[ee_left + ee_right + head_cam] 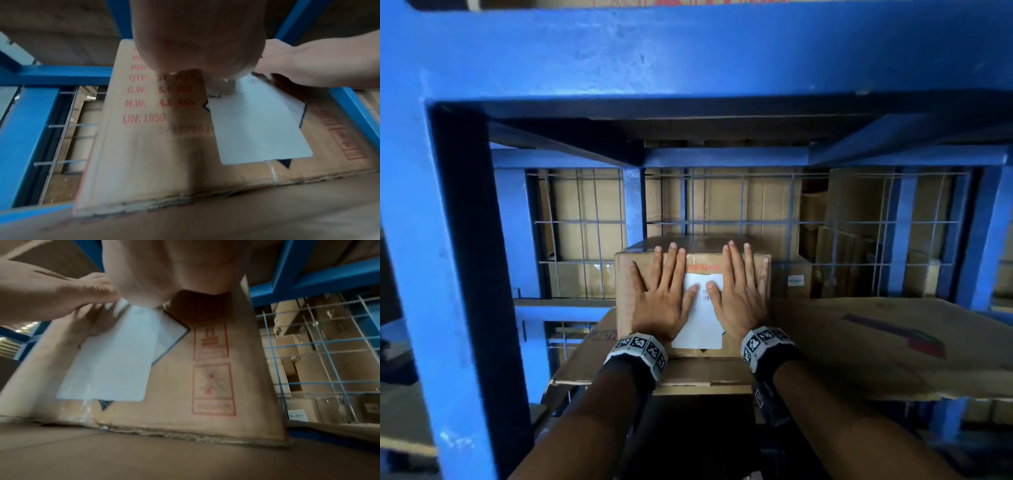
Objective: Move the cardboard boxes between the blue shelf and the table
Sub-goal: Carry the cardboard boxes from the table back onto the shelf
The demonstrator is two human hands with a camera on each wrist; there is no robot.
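One cardboard box (pixel 693 274) is seen on the blue shelf (pixel 688 54), near its front edge. It is pressed by the flat, unclenched left hand (pixel 659 301) and right hand (pixel 739 298); nothing is gripped. Its placing seems nearly finished, though no bench is shown.

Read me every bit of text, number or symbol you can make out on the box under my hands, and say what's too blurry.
All on the cardboard box, red print, left wrist view:
"QTY:" then a part-hidden number and "PCS"
"G.W:" "5." (digit unclear) "KGS"
"N.W:" "4.8 KGS"
"UN:1950"
A faint date below: unreadable.
Lines above "QTY:": cut off by the left hand.
White label: print too small.
Two red handling pictograms, right wrist view: captions blurred.
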